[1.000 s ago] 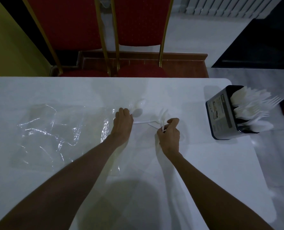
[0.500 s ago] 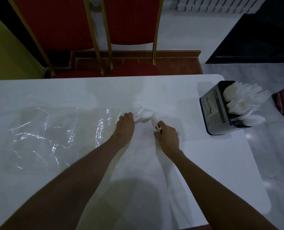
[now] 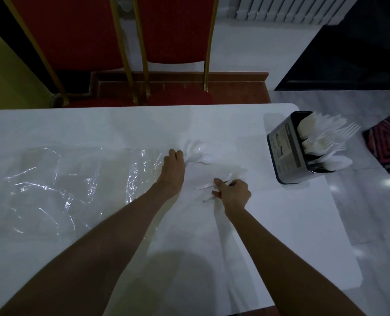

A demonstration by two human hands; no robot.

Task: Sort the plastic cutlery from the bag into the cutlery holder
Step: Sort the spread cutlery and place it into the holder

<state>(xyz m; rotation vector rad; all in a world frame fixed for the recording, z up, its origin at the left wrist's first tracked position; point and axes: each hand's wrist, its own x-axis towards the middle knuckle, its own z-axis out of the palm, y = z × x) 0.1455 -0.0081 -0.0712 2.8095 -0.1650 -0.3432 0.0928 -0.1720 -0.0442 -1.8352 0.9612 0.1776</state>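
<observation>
Splitting pile | left hand (image 3: 174,171) now grips spoons (image 3: 198,153), right hand (image 3: 232,192) pulled apart clutching handles (image 3: 204,186) | both left of holder (image 3: 287,148) | delivery likely next

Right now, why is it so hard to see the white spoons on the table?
In the head view the room is dim, so the white spoons fade into the white table; glare streaks shine on the clear plastic bag, and the wide lens bends the chair legs.
</observation>
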